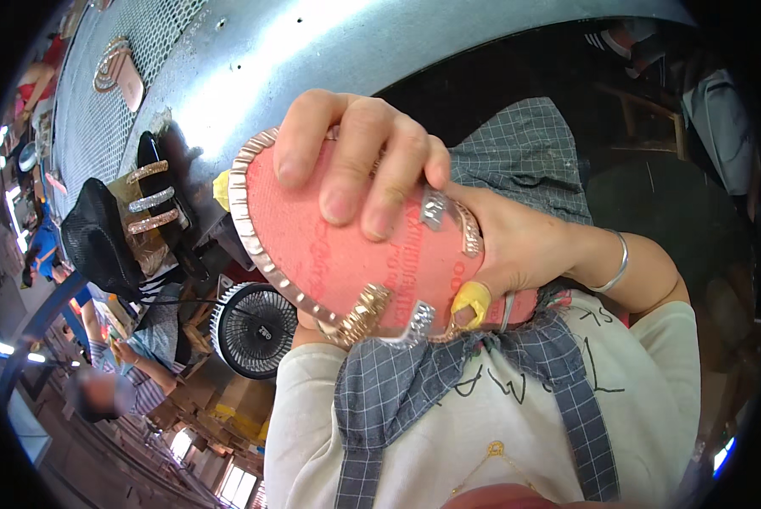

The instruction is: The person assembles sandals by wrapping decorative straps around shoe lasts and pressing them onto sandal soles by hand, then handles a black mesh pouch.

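I saw a metal table sweep across the top of the frame, its surface bright with glare. Below it, at bottom centre, was the worker's white shirt under a checked apron. The pink sole was mid-frame, held up off the table, with gold and silver straps along its edges. Both hands were clamped on it — the left hand curled its fingers over the top edge onto the pink face, and the right hand gripped the right end, thumb pressed on the front. A round fan stood left of centre; a loose sandal lay at upper left. Smallest were a bangle on the right wrist and a yellow wrap around the right thumb.
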Tool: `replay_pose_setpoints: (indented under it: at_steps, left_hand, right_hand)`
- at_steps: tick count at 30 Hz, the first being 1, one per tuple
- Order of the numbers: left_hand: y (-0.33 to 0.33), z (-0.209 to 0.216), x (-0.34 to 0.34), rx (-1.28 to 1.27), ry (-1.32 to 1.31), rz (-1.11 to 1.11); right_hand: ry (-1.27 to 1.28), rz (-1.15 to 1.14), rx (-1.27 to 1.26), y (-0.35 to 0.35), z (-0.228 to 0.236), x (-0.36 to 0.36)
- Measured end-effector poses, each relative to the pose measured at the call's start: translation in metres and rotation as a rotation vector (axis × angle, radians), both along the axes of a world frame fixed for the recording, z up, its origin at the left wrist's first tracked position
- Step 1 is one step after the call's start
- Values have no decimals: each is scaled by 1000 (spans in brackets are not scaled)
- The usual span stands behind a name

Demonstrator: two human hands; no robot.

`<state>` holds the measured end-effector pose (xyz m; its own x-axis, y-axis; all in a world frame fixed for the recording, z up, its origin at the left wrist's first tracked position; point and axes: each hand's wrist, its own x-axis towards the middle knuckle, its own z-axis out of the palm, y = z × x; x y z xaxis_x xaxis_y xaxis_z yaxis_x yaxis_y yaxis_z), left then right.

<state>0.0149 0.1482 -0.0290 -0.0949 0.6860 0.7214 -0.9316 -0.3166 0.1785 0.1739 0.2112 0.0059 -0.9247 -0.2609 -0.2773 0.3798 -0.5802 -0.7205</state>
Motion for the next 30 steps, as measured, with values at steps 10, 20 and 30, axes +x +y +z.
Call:
replay_pose_setpoints:
  at_steps: [10,20,30]
  left_hand:
    - [-38,19,40,-767,-263,153]
    - [-37,22,42,-758,-243,150]
    - [-38,62,-5,-1203,-273,765]
  right_hand:
    - [61,-5,-317,11,-26,11]
    - [-45,-44,-303,5,-23,12]
    - [490,-567,1286,46,37,11]
